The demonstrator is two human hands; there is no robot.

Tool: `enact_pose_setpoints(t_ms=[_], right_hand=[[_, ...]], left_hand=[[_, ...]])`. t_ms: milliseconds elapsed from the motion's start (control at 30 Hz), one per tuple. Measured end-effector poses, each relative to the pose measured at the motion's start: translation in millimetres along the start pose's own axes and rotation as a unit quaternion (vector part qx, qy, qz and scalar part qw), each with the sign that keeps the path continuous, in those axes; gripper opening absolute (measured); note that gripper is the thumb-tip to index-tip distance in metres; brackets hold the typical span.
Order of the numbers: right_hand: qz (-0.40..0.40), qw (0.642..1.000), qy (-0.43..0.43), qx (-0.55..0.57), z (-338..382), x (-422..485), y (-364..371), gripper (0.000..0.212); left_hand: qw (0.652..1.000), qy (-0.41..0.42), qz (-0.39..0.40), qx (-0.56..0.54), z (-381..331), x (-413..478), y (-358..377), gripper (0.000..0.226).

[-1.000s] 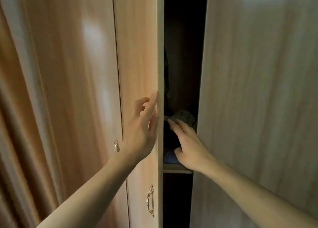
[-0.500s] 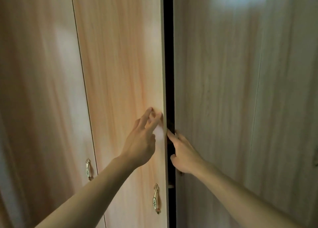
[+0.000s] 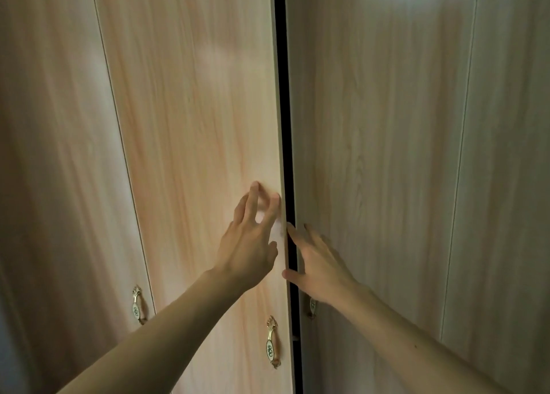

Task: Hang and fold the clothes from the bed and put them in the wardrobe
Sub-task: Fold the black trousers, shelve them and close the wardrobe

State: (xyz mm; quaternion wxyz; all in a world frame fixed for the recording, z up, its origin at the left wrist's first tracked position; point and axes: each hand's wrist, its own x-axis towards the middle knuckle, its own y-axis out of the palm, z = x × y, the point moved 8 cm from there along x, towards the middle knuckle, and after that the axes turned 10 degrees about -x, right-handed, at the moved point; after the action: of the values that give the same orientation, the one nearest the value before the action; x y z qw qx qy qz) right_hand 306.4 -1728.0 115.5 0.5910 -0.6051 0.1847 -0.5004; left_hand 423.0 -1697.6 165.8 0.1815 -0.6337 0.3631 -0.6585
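Observation:
The light wooden wardrobe fills the head view. Its left door (image 3: 193,125) and right door (image 3: 372,125) stand almost together, with only a narrow dark gap (image 3: 287,125) between them. My left hand (image 3: 250,241) presses with straight fingertips on the left door close to its edge. My right hand (image 3: 318,262) lies flat against the right door beside the gap, fingers stretched out. Neither hand holds anything. No clothes show; the wardrobe's inside is hidden.
Ornate brass handles hang low on the doors: one on the far-left door (image 3: 137,308), one on the left door (image 3: 271,346), and one on the right door (image 3: 312,306) partly behind my right wrist. A further door panel (image 3: 506,155) stands at the right.
The gap between the doors has narrowed from a wide opening showing shelves and clothes to a thin slit. My right hand came out of the wardrobe and now lies on the right door.

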Motion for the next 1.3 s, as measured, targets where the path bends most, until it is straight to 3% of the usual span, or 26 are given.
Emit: enact_pose_setpoints(t_ms=[267, 533, 667, 933, 1100, 1300], right_hand=[[0.000, 1.000, -0.004, 0.004, -23, 21, 5, 0.094], [-0.020, 1.000, 0.008, -0.009, -49, 42, 19, 0.095], [-0.070, 0.997, 0.000, -0.045, -58, 56, 15, 0.092], [-0.132, 0.967, 0.053, -0.213, -88, 108, 28, 0.133], [-0.212, 0.945, 0.061, -0.242, -93, 117, 43, 0.141], [-0.206, 0.943, 0.072, -0.250, -93, 116, 43, 0.143]], left_hand=[[0.998, -0.009, 0.003, 0.063, 10, 19, 32, 0.119], [0.994, -0.003, 0.005, 0.107, 20, 44, 59, 0.123], [0.994, -0.027, 0.024, 0.099, 26, 58, 77, 0.134], [0.992, -0.053, 0.009, 0.112, 49, 84, 116, 0.144], [0.993, -0.047, -0.011, 0.108, 54, 89, 128, 0.153], [0.993, -0.029, -0.012, 0.110, 56, 86, 130, 0.151]])
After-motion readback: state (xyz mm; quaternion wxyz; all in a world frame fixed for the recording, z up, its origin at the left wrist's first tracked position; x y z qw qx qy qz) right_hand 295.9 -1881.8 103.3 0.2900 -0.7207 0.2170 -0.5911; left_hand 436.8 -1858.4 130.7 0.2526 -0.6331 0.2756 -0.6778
